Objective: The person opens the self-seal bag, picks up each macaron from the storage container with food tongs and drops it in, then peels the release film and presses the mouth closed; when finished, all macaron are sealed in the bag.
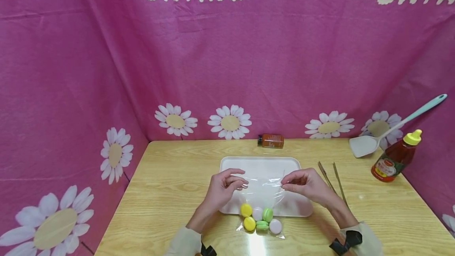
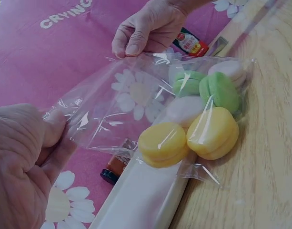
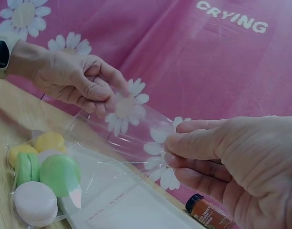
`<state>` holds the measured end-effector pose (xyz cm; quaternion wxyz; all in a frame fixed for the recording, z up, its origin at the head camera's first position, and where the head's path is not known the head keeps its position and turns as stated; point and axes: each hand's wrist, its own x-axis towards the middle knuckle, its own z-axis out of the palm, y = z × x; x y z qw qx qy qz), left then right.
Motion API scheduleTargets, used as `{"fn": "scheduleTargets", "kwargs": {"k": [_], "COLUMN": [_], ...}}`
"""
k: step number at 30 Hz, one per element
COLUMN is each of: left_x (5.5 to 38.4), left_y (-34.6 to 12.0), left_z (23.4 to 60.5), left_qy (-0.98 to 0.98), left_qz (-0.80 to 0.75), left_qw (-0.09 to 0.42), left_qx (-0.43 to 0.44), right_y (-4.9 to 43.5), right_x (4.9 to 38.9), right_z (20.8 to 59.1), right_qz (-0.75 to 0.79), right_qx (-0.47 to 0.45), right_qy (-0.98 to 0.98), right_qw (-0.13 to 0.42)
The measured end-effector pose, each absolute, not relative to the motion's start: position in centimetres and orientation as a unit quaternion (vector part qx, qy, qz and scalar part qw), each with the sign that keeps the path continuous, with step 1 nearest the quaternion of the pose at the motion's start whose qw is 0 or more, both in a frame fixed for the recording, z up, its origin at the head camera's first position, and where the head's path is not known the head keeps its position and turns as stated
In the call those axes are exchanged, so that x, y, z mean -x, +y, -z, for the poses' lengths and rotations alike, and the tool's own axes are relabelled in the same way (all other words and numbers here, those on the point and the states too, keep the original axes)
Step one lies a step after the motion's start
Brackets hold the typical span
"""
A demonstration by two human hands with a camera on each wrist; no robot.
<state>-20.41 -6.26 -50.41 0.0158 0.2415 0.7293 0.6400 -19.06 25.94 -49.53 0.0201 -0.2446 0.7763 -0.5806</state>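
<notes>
Between my two hands stretches a clear plastic bag [image 2: 105, 119] with yellow, green and pale lilac macarons [image 1: 262, 220] gathered at its near end. My left hand [image 1: 221, 188] pinches one upper corner between thumb and fingers. At the opposite corner my right hand [image 1: 308, 185] pinches the film the same way, seen close in the right wrist view. The filled end of the bag hangs toward me, at the near edge of a white tray [image 1: 263, 162]. In the left wrist view two yellow macarons [image 2: 213, 132] lie in front of the green ones [image 2: 220, 90].
Behind the tray lies a small spice bottle [image 1: 273, 141] with a black cap. To the right are metal tongs [image 1: 337, 181], a red sauce bottle [image 1: 392, 161] with a yellow cap, and a white spatula [image 1: 366, 145] leaning on the pink cloth wall [image 1: 277, 62].
</notes>
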Motion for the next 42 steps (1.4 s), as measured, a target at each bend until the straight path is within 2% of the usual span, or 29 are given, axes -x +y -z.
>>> {"fn": "scheduleTargets", "kwargs": {"k": [5,14,18,23,28,32,42], "left_x": [20.2,19.9,19.9,20.1,20.1,19.9,19.6], "left_y": [-6.0,-5.6,-5.5,-5.2,-4.9,-5.0,-5.7], "left_z": [50.8,50.7,50.7,50.6,50.2,50.1,50.0], "left_qy": [0.754,0.756,0.761,0.763,0.753,0.751,0.788], "left_qz": [-0.623,-0.622,-0.6,-0.564,-0.558,-0.564,-0.53], "left_qw": [-0.023,-0.028,-0.069,-0.12,-0.095,-0.07,-0.093], "left_qx": [-0.208,-0.204,-0.237,-0.292,-0.336,-0.337,-0.299], "right_y": [25.4,23.0,21.6,19.5,17.6,16.8,17.1], "right_x": [19.3,20.6,21.4,22.2,22.6,22.5,22.3], "right_z": [49.0,47.5,46.7,45.8,45.5,45.6,45.4], "right_qz": [0.567,0.53,0.495,0.444,0.405,0.402,0.393], "right_qx": [0.239,0.285,0.308,0.36,0.404,0.411,0.408], "right_qy": [0.788,0.799,0.812,0.818,0.814,0.811,0.818], "right_qw": [0.007,-0.004,0.014,0.06,0.097,0.106,0.101]}}
